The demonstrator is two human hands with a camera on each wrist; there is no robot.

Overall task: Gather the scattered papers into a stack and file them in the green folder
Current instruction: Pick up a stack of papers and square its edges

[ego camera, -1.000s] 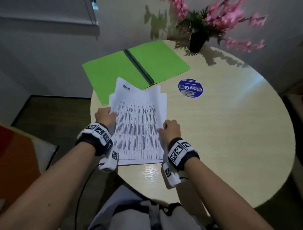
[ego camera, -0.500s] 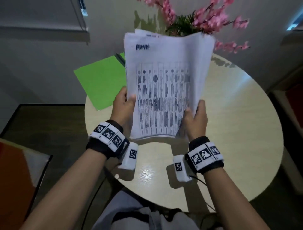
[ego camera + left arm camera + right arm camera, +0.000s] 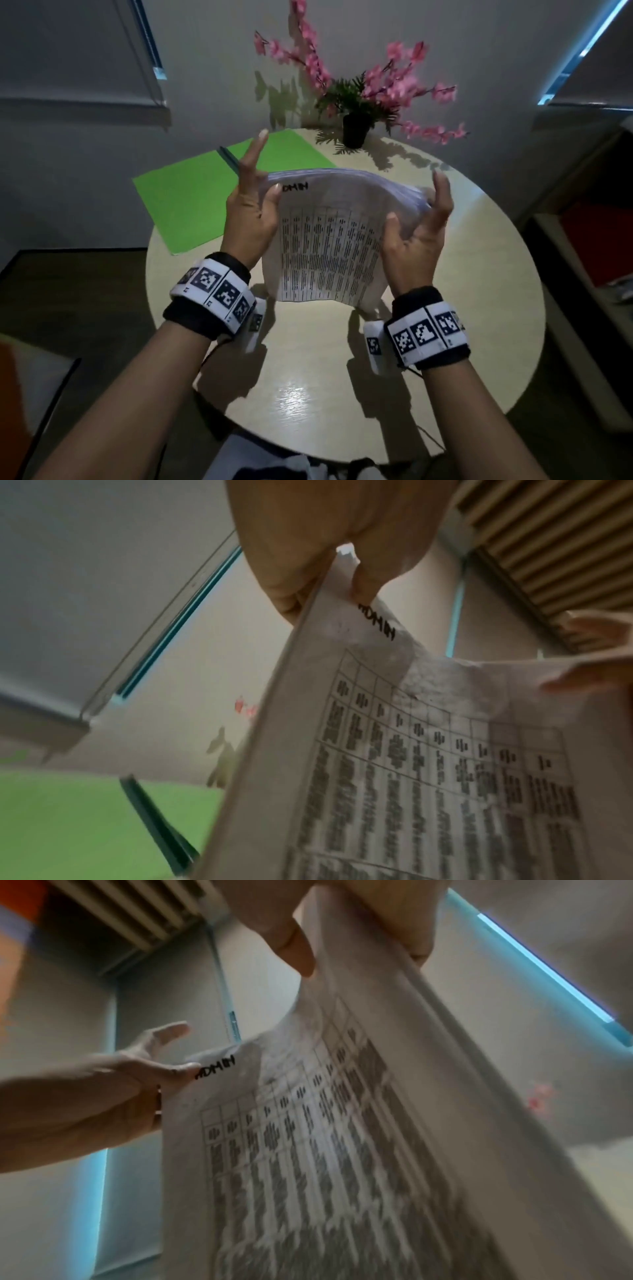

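The stack of printed papers (image 3: pixel 329 246), marked "ADMIN" at its top, stands upright with its lower edge down on the round table (image 3: pixel 462 274), its top bowed away from me. My left hand (image 3: pixel 255 205) pinches the top left corner, thumb in front, index finger pointing up. My right hand (image 3: pixel 421 222) pinches the top right corner, thumb in front and fingers behind. The left wrist view shows the thumb and fingers of the left hand (image 3: pixel 325 534) clamping the papers (image 3: pixel 428 777). The green folder (image 3: pixel 191 195) lies open behind and to the left of the stack.
A black pot of pink flowers (image 3: pixel 356 130) stands at the table's far edge, behind the papers. The folder overhangs the table's left rim. An orange seat (image 3: pixel 20 394) is low on the left and a low shelf (image 3: pixel 589 246) on the right.
The papers went from lying flat to held up high, and now have come down to stand on edge on the table. Both hands slid from the stack's lower sides to its top corners.
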